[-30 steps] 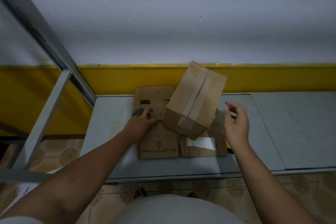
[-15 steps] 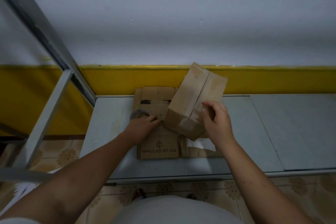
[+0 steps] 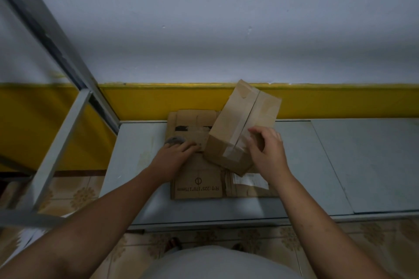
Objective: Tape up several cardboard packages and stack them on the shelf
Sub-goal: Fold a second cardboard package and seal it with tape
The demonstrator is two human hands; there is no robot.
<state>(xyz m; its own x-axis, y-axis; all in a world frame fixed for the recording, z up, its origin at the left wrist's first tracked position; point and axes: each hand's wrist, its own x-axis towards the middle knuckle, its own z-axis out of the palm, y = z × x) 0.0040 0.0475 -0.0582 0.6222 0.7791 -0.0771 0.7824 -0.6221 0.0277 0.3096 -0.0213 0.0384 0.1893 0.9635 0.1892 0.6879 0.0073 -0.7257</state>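
Observation:
A brown cardboard package stands tilted on a pile of flattened cardboard, with clear tape along its top seam and over its near end. My right hand rests on the package's near right side, fingers curled against the taped seam. My left hand lies on the flattened cardboard to the left of the package, its fingers over a grey tape roll that is partly hidden.
The cardboard lies on a grey metal shelf surface against a white and yellow wall. A slanted metal shelf frame rises on the left. Patterned floor tiles show below the shelf's front edge.
My right hand came in from the right and landed on the package's near right side. My left hand stayed on the tape roll. The package turned slightly.

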